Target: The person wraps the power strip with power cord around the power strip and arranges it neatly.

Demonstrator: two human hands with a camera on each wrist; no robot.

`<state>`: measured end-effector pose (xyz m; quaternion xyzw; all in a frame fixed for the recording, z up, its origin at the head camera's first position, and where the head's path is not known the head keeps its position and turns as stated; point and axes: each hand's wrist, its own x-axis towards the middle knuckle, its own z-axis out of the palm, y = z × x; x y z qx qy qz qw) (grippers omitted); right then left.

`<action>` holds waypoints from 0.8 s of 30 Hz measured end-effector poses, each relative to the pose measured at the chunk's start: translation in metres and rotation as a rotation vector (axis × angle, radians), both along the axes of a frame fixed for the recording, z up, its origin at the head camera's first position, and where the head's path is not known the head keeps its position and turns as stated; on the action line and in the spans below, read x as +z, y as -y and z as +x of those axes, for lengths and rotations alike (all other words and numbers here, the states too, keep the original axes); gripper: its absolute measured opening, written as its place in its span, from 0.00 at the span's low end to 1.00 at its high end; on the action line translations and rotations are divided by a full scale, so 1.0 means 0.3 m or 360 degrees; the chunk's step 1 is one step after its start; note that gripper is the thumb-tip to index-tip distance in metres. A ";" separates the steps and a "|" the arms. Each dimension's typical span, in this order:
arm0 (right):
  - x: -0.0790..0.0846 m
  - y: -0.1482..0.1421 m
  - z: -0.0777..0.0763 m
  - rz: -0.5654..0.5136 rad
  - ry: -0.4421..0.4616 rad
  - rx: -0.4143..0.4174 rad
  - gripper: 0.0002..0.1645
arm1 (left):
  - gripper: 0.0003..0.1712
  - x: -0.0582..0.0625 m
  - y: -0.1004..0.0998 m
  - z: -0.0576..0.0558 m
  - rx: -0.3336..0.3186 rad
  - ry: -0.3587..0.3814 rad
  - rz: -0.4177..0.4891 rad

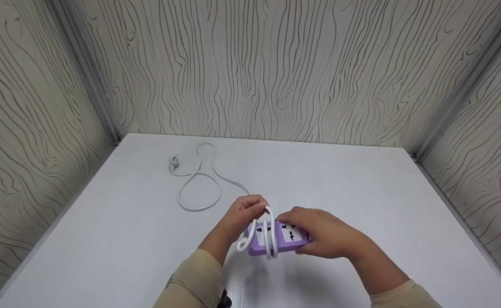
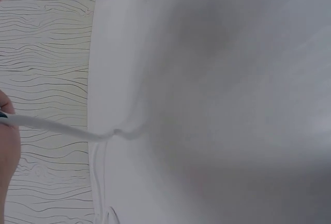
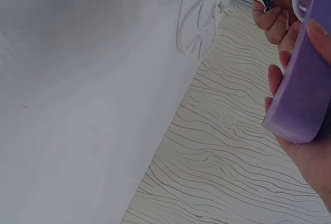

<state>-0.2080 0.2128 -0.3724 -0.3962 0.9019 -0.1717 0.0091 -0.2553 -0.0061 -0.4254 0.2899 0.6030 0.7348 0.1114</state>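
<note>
A purple power strip (image 1: 281, 244) with white socket panels is held above the table by my right hand (image 1: 329, 233), thumb and fingers round its right end. White cord (image 1: 272, 239) loops around the strip's left half. My left hand (image 1: 243, 214) pinches the cord just above the strip's far left side. In the right wrist view, the fingers of the left hand (image 3: 274, 14) curl round the cord, and the strip (image 3: 302, 89) lies across the right palm. Only a sliver of the left hand (image 2: 8, 141) shows in the left wrist view, with cord (image 2: 57, 127) running from it.
The rest of the cord (image 1: 199, 209) lies in loose loops on the white table (image 1: 340, 179), left of and beyond my hands. At its end is a white plug (image 1: 173, 162), pins up. Wood-grain patterned panels (image 1: 250, 68) stand at the back and both sides.
</note>
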 end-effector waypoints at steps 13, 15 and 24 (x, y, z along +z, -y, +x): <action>-0.010 0.000 -0.004 -0.0063 0.0105 -0.0198 0.38 | 0.12 -0.040 -0.023 0.001 0.0111 0.0337 -0.0001; -0.012 -0.001 -0.006 -0.0070 0.0132 -0.0235 0.38 | 0.10 -0.054 -0.023 0.003 0.0115 0.0365 0.0027; -0.018 0.004 -0.013 -0.0156 0.0241 -0.0403 0.39 | 0.18 -0.114 -0.041 -0.004 0.0351 0.0191 -0.0416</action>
